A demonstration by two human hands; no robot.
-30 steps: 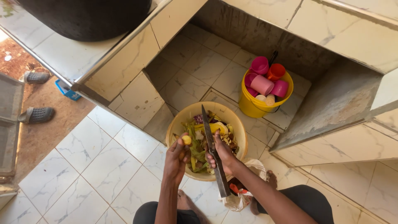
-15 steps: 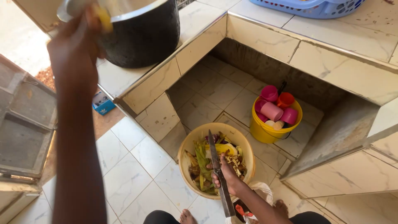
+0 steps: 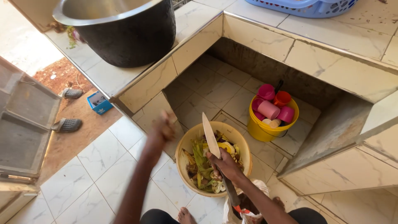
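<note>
Right hand (image 3: 226, 164) has its fingers wrapped round a big knife (image 3: 212, 143), blade tipped up off the scrap bowl (image 3: 184, 143), while the blurry left hand (image 3: 162, 129) hangs beside it, fingers impossible to tell.

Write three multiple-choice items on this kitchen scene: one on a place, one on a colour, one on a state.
1. Where does the yellow bucket of cups stand?
A. on the counter
B. in the tiled recess under the counter
C. inside the basin

2. What colour is the basket on the counter?
A. blue
B. red
C. green

3. What does the right hand hold?
A. nothing
B. a cup
C. a knife

Answers: 1 B, it sits on the recess floor beside the basin of peelings. 2 A, its weave is light blue. 3 C, the fingers wrap the knife, blade pointing away over the basin.
</note>
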